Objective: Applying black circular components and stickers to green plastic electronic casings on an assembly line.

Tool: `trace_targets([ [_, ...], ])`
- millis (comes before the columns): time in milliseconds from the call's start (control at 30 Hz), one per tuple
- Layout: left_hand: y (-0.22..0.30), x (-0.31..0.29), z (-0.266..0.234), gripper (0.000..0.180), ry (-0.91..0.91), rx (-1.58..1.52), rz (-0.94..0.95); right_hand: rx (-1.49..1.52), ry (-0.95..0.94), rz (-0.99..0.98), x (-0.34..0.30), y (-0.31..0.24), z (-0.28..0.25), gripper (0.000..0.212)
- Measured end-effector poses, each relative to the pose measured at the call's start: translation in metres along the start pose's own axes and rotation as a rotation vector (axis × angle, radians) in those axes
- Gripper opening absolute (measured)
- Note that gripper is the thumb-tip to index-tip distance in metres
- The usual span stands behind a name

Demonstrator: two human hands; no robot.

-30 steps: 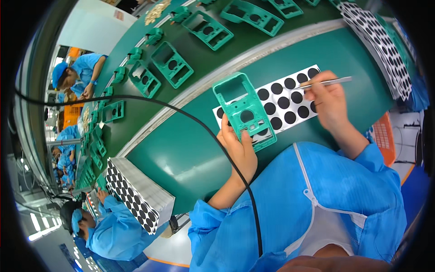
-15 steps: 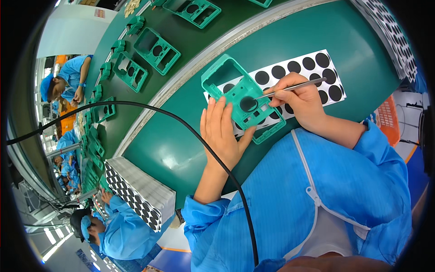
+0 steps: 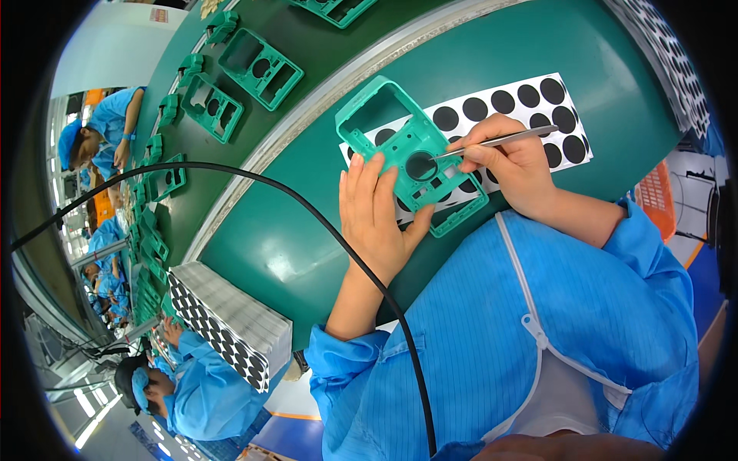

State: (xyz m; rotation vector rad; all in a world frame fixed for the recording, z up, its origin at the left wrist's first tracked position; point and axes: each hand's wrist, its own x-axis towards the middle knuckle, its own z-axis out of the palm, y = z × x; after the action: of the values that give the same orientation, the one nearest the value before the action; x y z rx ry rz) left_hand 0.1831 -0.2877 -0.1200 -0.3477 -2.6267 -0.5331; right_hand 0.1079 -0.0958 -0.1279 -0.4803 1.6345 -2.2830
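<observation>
A green plastic housing [image 3: 397, 141] with a rectangular opening lies tilted over a white sheet of black round stickers [image 3: 502, 102]. My left hand [image 3: 377, 207] grips its left edge, fingers on top and thumb along the lower side. Pinched in my right hand [image 3: 513, 164] is a pair of metal tweezers [image 3: 500, 140]. Their tip reaches the round recess in the housing, where a black disc [image 3: 420, 166] sits. Whether the tip touches the disc I cannot tell.
A thick stack of sticker sheets [image 3: 238, 307] stands at the table's left, another [image 3: 661, 61] at the far right. Beyond a pale rail [image 3: 338, 96], more green housings [image 3: 261, 69] lie on a belt. A black cable [image 3: 307, 207] crosses the view. Co-workers [image 3: 192, 396] sit at left.
The whole view has shifted slightly. The tweezers' tip has moved a little within the round recess, and my left hand keeps its hold on the housing.
</observation>
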Motion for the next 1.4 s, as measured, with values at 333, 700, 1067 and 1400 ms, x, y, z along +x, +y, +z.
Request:
trace_targets([
  [333,-0.003,-0.003,-0.001,0.064,-0.043,-0.042,0.01,0.05,0.027,-0.005,0.0,0.002,0.004,0.007],
  [700,0.002,0.004,0.006,0.06,-0.045,-0.05,0.005,0.049,0.011,0.0,0.003,0.001,-0.008,0.006],
  [1067,0.002,0.005,0.003,0.039,-0.106,-0.021,-0.006,0.023,0.022,0.006,0.004,0.004,-0.005,0.006],
  [1400,0.002,0.004,0.006,0.041,-0.092,-0.042,-0.018,0.015,0.023,-0.004,0.002,0.005,-0.007,0.007],
])
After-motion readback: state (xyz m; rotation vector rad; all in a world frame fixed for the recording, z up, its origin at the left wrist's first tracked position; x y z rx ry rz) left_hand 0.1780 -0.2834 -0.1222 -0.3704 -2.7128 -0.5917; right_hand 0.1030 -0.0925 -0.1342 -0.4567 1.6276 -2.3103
